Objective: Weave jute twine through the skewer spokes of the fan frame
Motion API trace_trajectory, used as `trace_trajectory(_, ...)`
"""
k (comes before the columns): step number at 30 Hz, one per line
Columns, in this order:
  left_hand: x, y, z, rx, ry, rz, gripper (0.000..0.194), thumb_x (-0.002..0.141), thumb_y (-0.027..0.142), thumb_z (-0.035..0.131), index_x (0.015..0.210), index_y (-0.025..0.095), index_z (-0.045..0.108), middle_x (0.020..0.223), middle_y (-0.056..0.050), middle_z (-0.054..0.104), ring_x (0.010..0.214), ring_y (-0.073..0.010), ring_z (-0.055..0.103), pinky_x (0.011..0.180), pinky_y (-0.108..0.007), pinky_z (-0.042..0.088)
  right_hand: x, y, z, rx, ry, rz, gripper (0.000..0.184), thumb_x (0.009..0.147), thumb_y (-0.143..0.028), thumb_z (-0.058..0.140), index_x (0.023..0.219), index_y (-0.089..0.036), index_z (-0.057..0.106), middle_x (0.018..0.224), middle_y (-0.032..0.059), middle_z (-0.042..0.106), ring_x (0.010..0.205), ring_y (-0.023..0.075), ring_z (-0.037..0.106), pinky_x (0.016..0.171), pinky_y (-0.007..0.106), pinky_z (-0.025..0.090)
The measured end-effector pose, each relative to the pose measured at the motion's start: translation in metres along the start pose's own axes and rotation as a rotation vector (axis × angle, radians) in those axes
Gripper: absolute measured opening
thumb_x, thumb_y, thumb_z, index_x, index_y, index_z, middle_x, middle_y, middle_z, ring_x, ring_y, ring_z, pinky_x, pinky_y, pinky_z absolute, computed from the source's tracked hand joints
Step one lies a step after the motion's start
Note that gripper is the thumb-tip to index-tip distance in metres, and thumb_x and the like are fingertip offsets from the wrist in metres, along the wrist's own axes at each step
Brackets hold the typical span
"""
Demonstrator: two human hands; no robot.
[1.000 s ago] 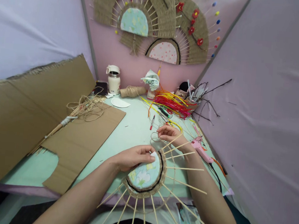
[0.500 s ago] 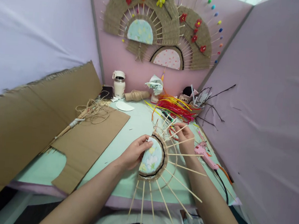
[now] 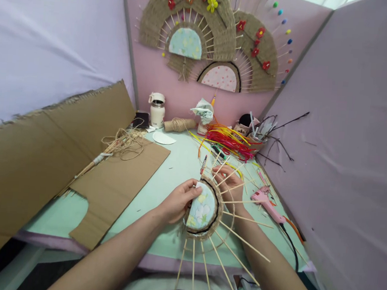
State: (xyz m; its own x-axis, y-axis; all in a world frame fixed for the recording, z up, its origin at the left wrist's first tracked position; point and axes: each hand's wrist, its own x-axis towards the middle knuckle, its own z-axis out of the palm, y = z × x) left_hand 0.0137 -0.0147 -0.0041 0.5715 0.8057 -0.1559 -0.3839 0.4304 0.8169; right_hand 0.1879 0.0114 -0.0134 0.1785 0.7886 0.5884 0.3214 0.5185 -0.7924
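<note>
My left hand grips the straight edge of a half-round fan piece, thumb on its blue floral cloth front. A black cord and a band of jute twine run round its curve. Thin wooden sticks fan out from this rim to the right and downward. A loose arc of twine crosses the sticks a little way out from the rim. Behind the upper sticks is my right hand, its fingertips pinched together on what looks like the twine; the sticks partly hide them.
A pink glue gun lies at right, its cord trailing forward. Cardboard and a bundle of twine-tied sticks lie at left. Behind are red and yellow pipe cleaners, a twine roll, a white bottle and branches.
My right hand has come down and left, closer to the upper rim of the fan piece. The fan piece and my left hand have shifted slightly right and down in view.
</note>
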Motion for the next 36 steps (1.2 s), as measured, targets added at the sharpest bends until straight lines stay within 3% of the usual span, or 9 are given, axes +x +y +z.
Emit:
trace_trajectory(17,0.001,-0.003,-0.002,0.012,-0.016,0.014,0.031,0.072,0.038,0.067,0.088,0.016,0.053,0.074,0.001,0.056,0.061,-0.0077,0.052,0.056,-0.02,0.04,-0.004,-0.006,0.001,0.042,-0.052,0.061,0.006,0.075,-0.029,0.064,0.076,-0.024,0.067,0.086,0.0039,0.065,0.087,0.0208,0.059,0.083,0.038,0.044)
trace_trajectory(27,0.001,-0.003,0.0,0.006,0.003,0.018,0.034,0.07,0.039,0.07,0.086,0.016,0.052,0.072,0.001,0.056,0.06,-0.0085,0.052,0.055,-0.021,0.041,0.001,-0.001,0.005,0.227,-0.046,0.373,0.02,0.068,-0.037,0.068,0.075,-0.019,0.067,0.078,0.0027,0.065,0.074,0.0173,0.059,0.071,0.032,0.045)
trace_trajectory(36,0.001,-0.004,0.0,0.024,0.008,0.028,0.032,0.071,0.038,0.068,0.086,0.016,0.052,0.072,0.001,0.057,0.059,-0.0083,0.053,0.054,-0.021,0.041,0.001,-0.012,0.005,0.275,-0.118,0.471,0.02,0.065,-0.036,0.071,0.067,-0.018,0.064,0.071,0.0012,0.063,0.063,0.0133,0.055,0.062,0.027,0.043)
